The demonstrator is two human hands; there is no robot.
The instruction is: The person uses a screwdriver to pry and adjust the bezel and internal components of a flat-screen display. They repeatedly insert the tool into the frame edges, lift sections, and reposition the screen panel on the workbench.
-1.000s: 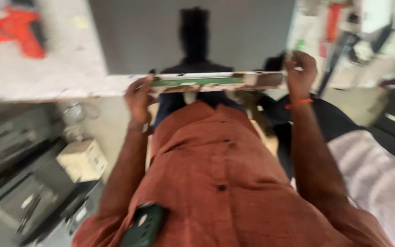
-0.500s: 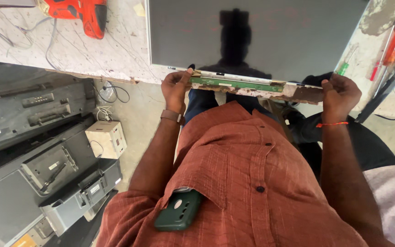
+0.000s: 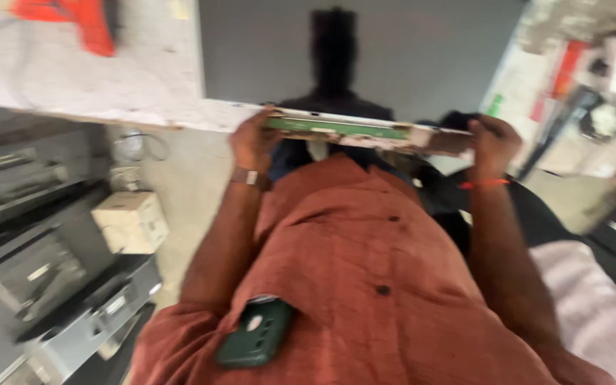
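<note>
Both hands grip the near edge of a flat grey panel.

The left hand [image 3: 253, 140] and right hand [image 3: 492, 142] close around the panel [image 3: 365, 60] at its green circuit strip [image 3: 336, 128], which runs between them; the panel lies beyond the fingers on a white bench [image 3: 108, 85], an orange tool [image 3: 80, 21] far left of the left hand.

Two hands [image 3: 254, 139] [image 3: 493, 142] gripped one panel [image 3: 358, 71]; one phone [image 3: 254, 342], one white box [image 3: 131, 221], perhaps one orange tool [image 3: 83, 21] at eleven o'clock.
</note>
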